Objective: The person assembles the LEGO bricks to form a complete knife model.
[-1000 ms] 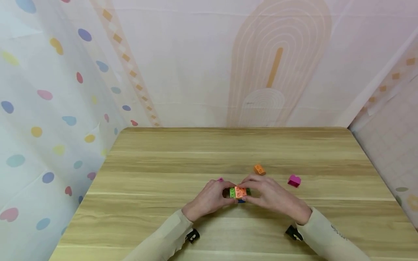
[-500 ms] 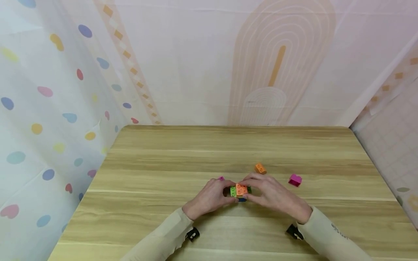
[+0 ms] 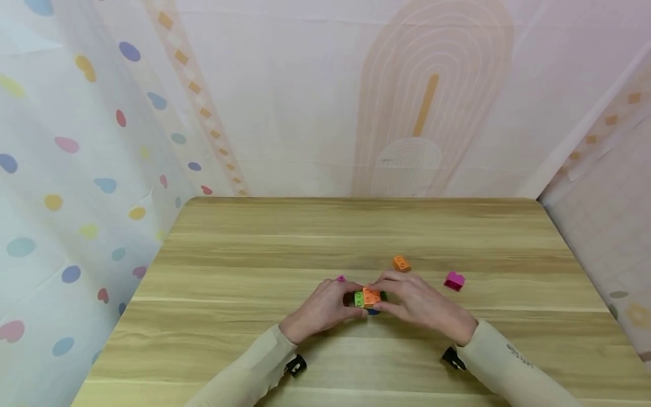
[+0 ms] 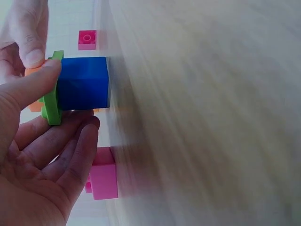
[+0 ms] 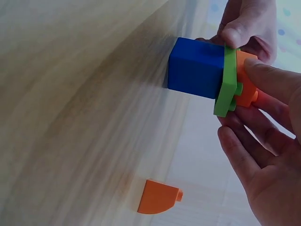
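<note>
A small stack of toy building bricks stands on the table between both hands. At its bottom is a tall blue brick (image 4: 84,84), with a flat green plate (image 5: 226,82) across it that reaches past its sides. An orange brick (image 3: 371,297) with studs sits on top of the plate. My left hand (image 3: 325,308) grips the green plate between thumb and fingers, its fingertips close along the blue brick. From the other side, my right hand (image 3: 419,299) pinches the orange brick with its thumb on one face. The far fingers are partly hidden behind the stack.
On the wooden table (image 3: 244,254), a rounded orange brick (image 3: 401,263) lies beyond the right hand and a magenta brick (image 3: 454,281) to its right. A pink brick (image 4: 103,174) stands by the left hand, mostly covered in the head view. A patterned curtain (image 3: 295,113) hangs behind.
</note>
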`<state>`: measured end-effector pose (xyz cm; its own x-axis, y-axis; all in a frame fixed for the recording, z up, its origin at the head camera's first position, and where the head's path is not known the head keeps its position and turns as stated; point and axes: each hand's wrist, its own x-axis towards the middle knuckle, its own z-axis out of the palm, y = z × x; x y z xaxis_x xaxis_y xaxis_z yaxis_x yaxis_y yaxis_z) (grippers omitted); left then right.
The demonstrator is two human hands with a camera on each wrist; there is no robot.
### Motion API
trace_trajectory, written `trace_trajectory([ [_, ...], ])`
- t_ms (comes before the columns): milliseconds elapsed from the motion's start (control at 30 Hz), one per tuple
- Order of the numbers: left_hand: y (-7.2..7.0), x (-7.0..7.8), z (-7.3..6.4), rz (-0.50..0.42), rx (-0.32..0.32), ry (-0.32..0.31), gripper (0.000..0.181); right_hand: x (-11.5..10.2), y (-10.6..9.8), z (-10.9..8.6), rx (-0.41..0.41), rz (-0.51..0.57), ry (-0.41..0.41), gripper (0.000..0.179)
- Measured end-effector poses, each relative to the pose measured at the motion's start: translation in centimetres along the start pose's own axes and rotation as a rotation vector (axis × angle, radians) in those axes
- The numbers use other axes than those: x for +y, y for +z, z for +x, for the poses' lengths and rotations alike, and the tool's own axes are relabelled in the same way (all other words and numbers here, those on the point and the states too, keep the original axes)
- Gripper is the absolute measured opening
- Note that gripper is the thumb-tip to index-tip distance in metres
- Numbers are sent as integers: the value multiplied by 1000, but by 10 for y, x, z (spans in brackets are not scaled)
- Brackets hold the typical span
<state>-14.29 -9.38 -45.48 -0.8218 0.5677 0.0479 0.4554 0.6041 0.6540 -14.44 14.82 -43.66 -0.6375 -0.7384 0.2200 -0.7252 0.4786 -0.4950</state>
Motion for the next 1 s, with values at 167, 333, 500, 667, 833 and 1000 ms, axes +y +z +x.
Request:
trace_trajectory([
  [167,-4,1,0,-34,86,49,36,1,1,2,16,16,25,31],
  [333,-6,1,0,-25,114,98,25,1,5,2,59,88,148,34],
  [500,-3,3,-1,-32,104,125,24,1,6,-3,89,168,209,33],
  [667,-4,5,-2,-27,93,137,26,-2,5,-4,95,158,203,29],
  [833,-7,3,-9,15,81,100,27,-6,12,0,105,111,162,32],
  [1000,-10,2,-13,74,82,92,26,-10,17,2,87,55,163,40],
])
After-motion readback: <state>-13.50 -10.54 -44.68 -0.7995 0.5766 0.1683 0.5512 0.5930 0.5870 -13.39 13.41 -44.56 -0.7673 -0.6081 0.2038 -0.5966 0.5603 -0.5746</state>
